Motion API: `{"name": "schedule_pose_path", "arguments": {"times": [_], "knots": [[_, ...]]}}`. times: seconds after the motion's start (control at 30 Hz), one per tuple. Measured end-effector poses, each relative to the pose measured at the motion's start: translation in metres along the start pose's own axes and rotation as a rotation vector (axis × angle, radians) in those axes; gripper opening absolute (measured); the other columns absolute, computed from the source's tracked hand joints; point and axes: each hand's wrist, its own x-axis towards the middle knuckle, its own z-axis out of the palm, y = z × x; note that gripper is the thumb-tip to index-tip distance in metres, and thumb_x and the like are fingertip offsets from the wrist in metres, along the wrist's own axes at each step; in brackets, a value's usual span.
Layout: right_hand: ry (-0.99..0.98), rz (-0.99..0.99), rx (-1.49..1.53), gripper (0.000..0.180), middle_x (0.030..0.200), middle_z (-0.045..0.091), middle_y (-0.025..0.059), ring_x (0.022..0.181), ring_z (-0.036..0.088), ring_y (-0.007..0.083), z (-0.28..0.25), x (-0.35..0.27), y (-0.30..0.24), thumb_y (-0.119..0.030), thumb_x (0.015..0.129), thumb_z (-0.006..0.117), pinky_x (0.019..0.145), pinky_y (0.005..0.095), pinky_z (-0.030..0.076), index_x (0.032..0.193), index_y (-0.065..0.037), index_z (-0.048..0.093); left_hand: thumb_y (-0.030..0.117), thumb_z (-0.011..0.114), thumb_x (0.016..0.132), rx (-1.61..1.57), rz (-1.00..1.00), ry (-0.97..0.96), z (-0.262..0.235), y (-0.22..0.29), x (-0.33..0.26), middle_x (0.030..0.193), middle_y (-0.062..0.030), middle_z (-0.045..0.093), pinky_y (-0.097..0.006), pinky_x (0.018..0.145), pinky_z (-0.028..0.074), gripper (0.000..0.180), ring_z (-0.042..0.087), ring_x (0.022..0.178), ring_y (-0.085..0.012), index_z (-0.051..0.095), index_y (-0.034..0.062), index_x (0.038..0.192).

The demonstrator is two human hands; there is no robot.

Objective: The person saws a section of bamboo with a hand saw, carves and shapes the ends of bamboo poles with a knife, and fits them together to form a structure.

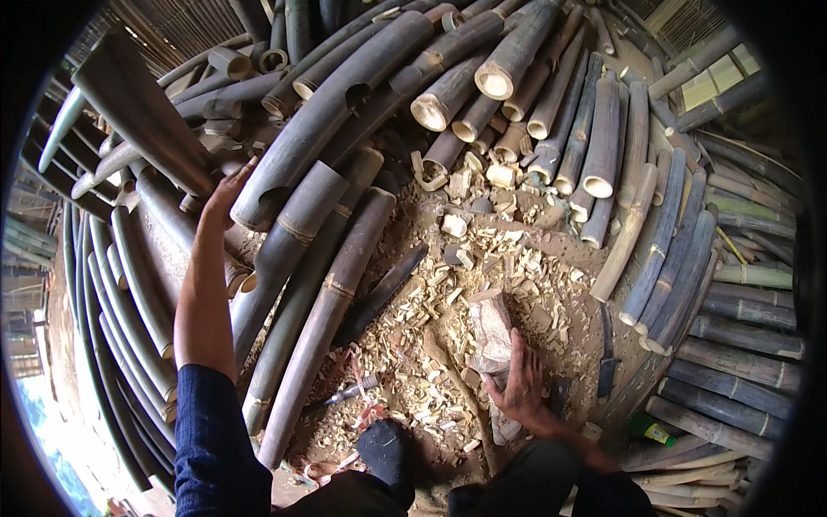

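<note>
My left hand (226,194) reaches up beside the lower end of a thick dark bamboo pole (314,129) with a notch cut in its side. Its visible fingers are stretched along the pole and touch it; the thumb side is hard to see. Just left of that hand rises a wide dark bamboo piece (142,116). Low on the right, my right hand (519,388) is on a pale, rough-hewn wooden block (493,327), fingers along its right side and thumb near its lower end. The block sits among wood chips.
Pale chips (431,345) litter the ground before my foot (385,452). More bamboo poles (323,319) lie beside my left arm, with stacks of cut bamboo (732,362) on the right. A dark-bladed tool (607,370) and a green bottle (650,428) lie at right.
</note>
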Motion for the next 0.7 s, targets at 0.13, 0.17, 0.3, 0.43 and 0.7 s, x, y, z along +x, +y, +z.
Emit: {"name": "schedule_pose_path", "arguments": {"times": [0.13,0.17,0.3,0.43,0.7], "knots": [[0.008,0.004,0.016,0.101,0.129,0.053,0.0300,0.114,0.053,0.0445,0.001,0.005,-0.002,-0.032,0.081,0.075,0.102,0.0558,0.038,0.158,0.008,0.022,0.046,0.067,0.101,0.151,0.104,0.303,0.002,0.011,0.001,0.119,-0.0074,0.073,-0.032,0.091,0.052,0.054,0.065,0.104,-0.0138,0.070,0.0013,0.131],[0.006,0.018,0.028,0.100,0.129,0.053,0.0300,0.114,0.053,0.0447,0.000,0.005,-0.002,-0.033,0.082,0.074,0.102,0.0557,0.038,0.158,0.007,0.022,0.051,0.070,0.097,0.307,0.123,0.399,0.000,0.015,-0.005,0.120,-0.0131,0.074,-0.034,0.092,0.052,0.054,0.067,0.106,-0.0178,0.074,0.0049,0.125],[0.059,0.004,0.046,0.097,0.125,0.054,0.0295,0.112,0.053,0.0456,0.002,0.002,0.002,-0.039,0.085,0.071,0.100,0.0551,0.039,0.158,0.006,0.025,0.055,0.077,0.086,1.009,0.587,0.705,0.010,0.045,-0.039,0.106,-0.0194,0.070,-0.043,0.096,0.051,0.047,0.064,0.109,-0.0367,0.082,0.0108,0.102],[0.091,-0.030,0.049,0.097,0.127,0.054,0.0302,0.112,0.054,0.0461,0.008,0.003,-0.005,-0.042,0.086,0.070,0.099,0.0549,0.040,0.159,0.004,0.025,0.050,0.087,0.074,1.029,0.757,0.960,-0.002,0.092,-0.110,0.121,-0.0175,0.070,-0.044,0.098,0.051,0.040,0.065,0.114,-0.0348,0.080,0.0126,0.087],[0.118,0.001,0.042,0.096,0.145,0.050,0.0294,0.125,0.053,0.0465,0.011,-0.009,-0.007,-0.043,0.088,0.069,0.107,0.0540,0.040,0.161,0.000,0.023,0.030,0.089,0.066,0.780,0.592,0.858,0.029,0.098,-0.235,0.077,-0.0131,0.068,-0.039,0.061,0.052,0.041,0.063,0.065,-0.0204,0.059,0.0042,0.077]]}}
